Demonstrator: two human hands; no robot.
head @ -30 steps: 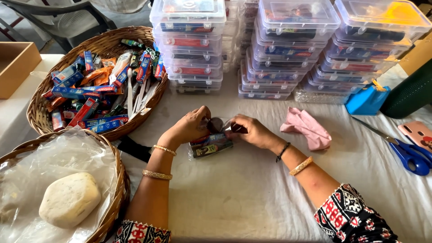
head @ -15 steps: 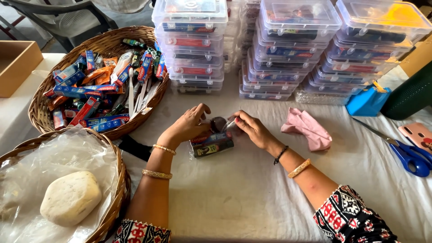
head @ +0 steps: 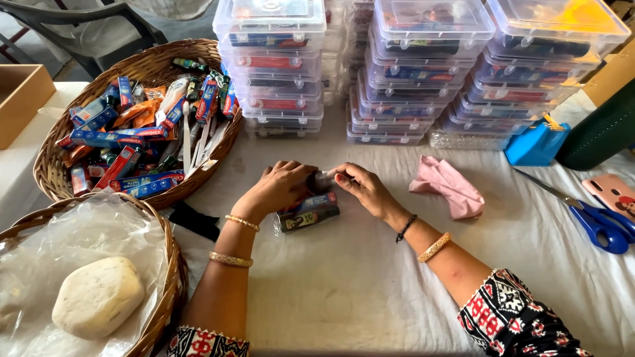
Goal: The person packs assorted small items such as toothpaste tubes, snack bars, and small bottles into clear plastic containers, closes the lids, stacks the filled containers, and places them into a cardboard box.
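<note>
basket [head: 59, 142] left, tubs [head: 278, 79] behind, cloth [head: 446, 185] right

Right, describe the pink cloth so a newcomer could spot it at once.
Start at the stacks of clear plastic boxes along the far side of the table. In front of them, between the right hand and the blue scissors, lies the pink cloth. It is the only soft, crumpled thing there, lying loose on the white cover.

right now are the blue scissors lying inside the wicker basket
No, the blue scissors lie on the white table at the right edge, far from the wicker basket.
</note>
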